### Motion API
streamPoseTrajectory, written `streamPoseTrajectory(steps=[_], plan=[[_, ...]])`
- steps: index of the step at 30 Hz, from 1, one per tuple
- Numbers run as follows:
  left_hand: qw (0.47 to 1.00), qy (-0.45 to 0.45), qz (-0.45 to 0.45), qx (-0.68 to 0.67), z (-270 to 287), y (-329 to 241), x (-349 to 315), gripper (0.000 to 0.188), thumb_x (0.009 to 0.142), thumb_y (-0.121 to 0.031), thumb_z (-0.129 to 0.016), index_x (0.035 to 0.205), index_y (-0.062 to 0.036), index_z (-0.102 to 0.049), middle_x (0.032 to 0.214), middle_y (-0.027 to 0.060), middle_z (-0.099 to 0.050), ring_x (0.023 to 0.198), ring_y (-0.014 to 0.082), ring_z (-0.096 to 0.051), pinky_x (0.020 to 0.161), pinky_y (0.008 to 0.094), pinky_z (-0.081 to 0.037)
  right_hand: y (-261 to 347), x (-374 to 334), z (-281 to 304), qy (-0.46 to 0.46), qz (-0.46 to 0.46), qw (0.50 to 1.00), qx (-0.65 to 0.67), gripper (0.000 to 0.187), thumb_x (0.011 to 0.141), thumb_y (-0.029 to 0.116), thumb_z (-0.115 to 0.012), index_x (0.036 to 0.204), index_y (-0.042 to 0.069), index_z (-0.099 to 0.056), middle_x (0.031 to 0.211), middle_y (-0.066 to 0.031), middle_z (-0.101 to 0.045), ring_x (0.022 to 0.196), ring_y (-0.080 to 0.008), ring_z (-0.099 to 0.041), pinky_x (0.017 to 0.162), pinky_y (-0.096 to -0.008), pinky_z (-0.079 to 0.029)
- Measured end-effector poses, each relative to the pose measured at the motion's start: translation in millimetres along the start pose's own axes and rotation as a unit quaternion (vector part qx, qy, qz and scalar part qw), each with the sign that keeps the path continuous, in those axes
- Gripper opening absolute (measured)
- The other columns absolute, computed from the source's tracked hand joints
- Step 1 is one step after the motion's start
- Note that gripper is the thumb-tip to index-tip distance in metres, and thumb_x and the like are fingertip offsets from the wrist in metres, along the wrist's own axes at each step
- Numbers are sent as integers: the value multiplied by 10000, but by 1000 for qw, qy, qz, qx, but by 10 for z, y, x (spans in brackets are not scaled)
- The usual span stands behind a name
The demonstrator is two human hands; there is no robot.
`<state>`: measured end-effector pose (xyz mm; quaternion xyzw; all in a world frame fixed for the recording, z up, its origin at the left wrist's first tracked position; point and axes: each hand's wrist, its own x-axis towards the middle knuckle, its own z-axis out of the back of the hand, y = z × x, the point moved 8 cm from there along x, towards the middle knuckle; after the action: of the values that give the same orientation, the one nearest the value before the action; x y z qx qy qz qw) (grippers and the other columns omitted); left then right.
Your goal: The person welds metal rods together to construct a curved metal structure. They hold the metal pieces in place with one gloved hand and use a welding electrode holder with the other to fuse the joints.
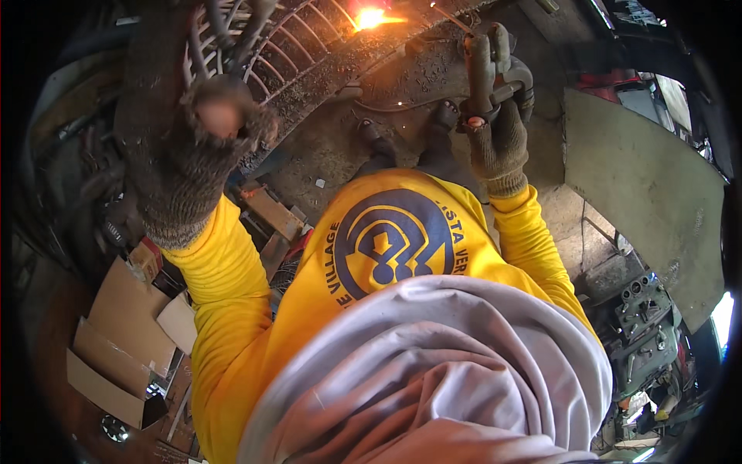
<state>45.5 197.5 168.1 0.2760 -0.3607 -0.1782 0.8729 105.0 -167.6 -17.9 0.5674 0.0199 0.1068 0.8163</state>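
My right hand [501, 147], in a worn knit glove with a bare fingertip, is closed round a grey electrode holder [480, 73]. A thin welding rod [452, 17] sticks out of it toward the upper left, its tip glowing. My left hand [189, 166], also in a ragged knit glove, is raised close to the camera at upper left. One bare fingertip there is blurred; its grip and the dark shape beside it are unclear. Beyond it lies a curved metal grille [290, 50] of several bars. A bright orange-white glow [371, 17] burns at its far right end.
The grille lies on a dark work surface [325, 89] strewn with metal bits. My feet [444, 116] stand on the floor just below. A large flat sheet [641, 201] leans at right, above a tool case with sockets [645, 317]. An open cardboard box [116, 340] sits lower left.
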Motion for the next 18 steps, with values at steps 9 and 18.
streamPoseTrajectory(steps=[9, 18], plan=[[945, 98, 108, -292, 57, -246, 740, 455, 1066, -354, -527, 1362, -10, -562, 1254, 126, -669, 1068, 269, -681, 922, 376, -552, 89, -7, -34, 36, 44, 998, -41, 446, 908, 354, -731, 1173, 12, -622, 1011, -207, -690, 974, -413, -661, 844, -414, -512], [815, 178, 201, -513, -52, -302, 854, 440, 1042, -336, -551, 1334, -10, -591, 1243, 138, -675, 1054, 265, -682, 914, 365, -538, 239, 37, -242, 77, 93, 983, -139, 505, 880, 415, -770, 1202, 51, -631, 1028, -181, -689, 993, -396, -669, 834, -428, -534]])
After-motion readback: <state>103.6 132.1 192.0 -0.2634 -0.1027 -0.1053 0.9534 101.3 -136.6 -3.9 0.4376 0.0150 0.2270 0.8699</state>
